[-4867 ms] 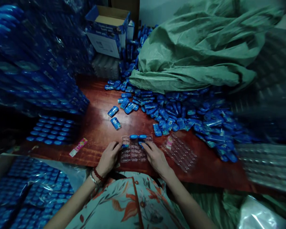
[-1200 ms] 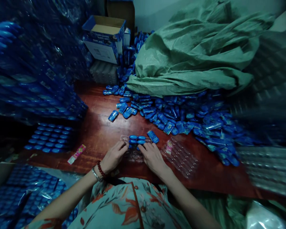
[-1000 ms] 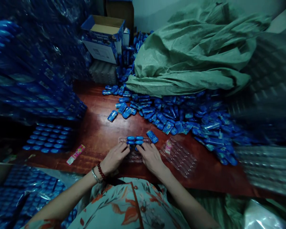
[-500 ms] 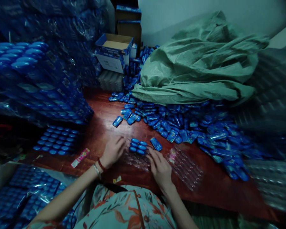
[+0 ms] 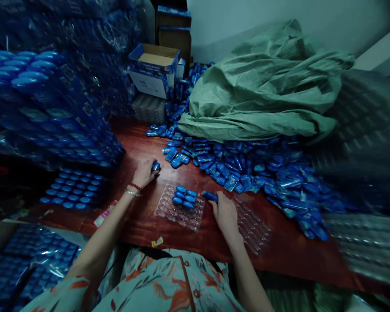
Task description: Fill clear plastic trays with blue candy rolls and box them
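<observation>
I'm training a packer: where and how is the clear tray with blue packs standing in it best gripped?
The clear tray is probably best pinched at its two near corners, from the wearer's side: it lies flat, and the blue packs stand toward its far edge, leaving the near rim uncovered.

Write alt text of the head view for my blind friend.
The left hand grips one blue pack, the right hand another, either side of a clear tray holding six blue pieces. More packs lie heaped behind on the reddish table.
</observation>
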### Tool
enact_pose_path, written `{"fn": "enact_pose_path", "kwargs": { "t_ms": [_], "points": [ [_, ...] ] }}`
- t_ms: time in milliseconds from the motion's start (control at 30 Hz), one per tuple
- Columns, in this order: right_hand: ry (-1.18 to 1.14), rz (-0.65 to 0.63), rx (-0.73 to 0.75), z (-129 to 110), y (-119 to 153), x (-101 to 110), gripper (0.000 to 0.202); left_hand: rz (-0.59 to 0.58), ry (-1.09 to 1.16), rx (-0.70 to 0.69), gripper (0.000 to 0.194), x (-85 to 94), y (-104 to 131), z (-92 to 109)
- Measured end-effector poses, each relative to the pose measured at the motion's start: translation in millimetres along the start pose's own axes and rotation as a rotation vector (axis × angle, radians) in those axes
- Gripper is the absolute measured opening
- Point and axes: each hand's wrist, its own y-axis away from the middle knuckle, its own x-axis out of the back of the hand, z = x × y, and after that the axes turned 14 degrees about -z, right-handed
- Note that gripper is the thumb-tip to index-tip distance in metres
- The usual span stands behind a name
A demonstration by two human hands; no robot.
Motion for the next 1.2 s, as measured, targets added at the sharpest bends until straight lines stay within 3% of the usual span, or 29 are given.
{"fn": "enact_pose_path", "kwargs": {
  "t_ms": [133, 200, 267, 333, 433, 600, 733, 867, 967, 1067, 1200],
  "points": [
    [-0.375, 0.079, 0.228, 12, 30, -1, 0.021, 0.200, 0.279, -0.105, 0.026, -9.0, 69, -5],
    [-0.485, 0.037, 0.316, 11, 43, -3, 0.022, 0.263, 0.408, -0.135, 0.028, -18.3, 104, -1],
    [-0.540, -0.027, 0.348, 4, 51, -8, 0.024, 0.255, 0.447, -0.202, 0.023, -31.3, 130, 9],
    [-0.573, -0.047, 0.353, -7, 52, -16, 0.025, 0.217, 0.446, -0.314, 0.017, -46.3, 141, 21],
    [-0.525, 0.029, 0.443, -20, 45, -27, 0.025, 0.191, 0.441, -0.484, 0.015, -65.9, 134, 36],
    [-0.108, 0.090, 0.579, -23, 38, -21, 0.038, 0.117, 0.190, -0.663, 0.021, -75.8, 115, 39],
    [0.181, -0.004, 0.592, -32, 39, 1, 0.032, -0.010, 0.008, -0.649, 0.025, -69.0, 117, 42],
    [0.361, -0.094, 0.646, -53, 36, 17, 0.022, -0.200, -0.189, -0.622, 0.025, -57.7, 119, 61],
    [0.416, -0.134, 0.714, -64, 32, 19, 0.016, -0.278, -0.270, -0.575, 0.032, -53.5, 119, 76],
    [0.395, -0.049, 0.754, -61, 31, 13, 0.017, -0.257, -0.329, -0.521, 0.035, -58.0, 118, 82],
    [0.239, 0.181, 0.719, -44, 37, -3, 0.028, -0.047, -0.356, -0.508, 0.034, -71.2, 125, 78]
  ]
}}
